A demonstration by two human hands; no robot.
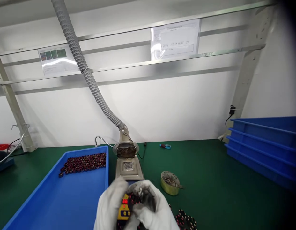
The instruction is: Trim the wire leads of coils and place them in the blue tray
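Head view: small dark pieces [134, 199] are held in the curled, white-gloved right hand [159, 204], above a yellow panel [124, 209] with red digits. The gloved left hand [109, 204] is blurred beside them, and whether anything is pinched by it cannot be made out. More pieces [84, 162] are heaped at the far end of a blue tray [71, 201]; others [185, 221] are scattered on the green table [224, 191], near a round tin [170, 189].

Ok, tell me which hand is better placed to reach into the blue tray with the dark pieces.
Probably the left hand: it is close beside the right-hand wall of the blue tray, while the right hand is farther off, nearer the round tin.
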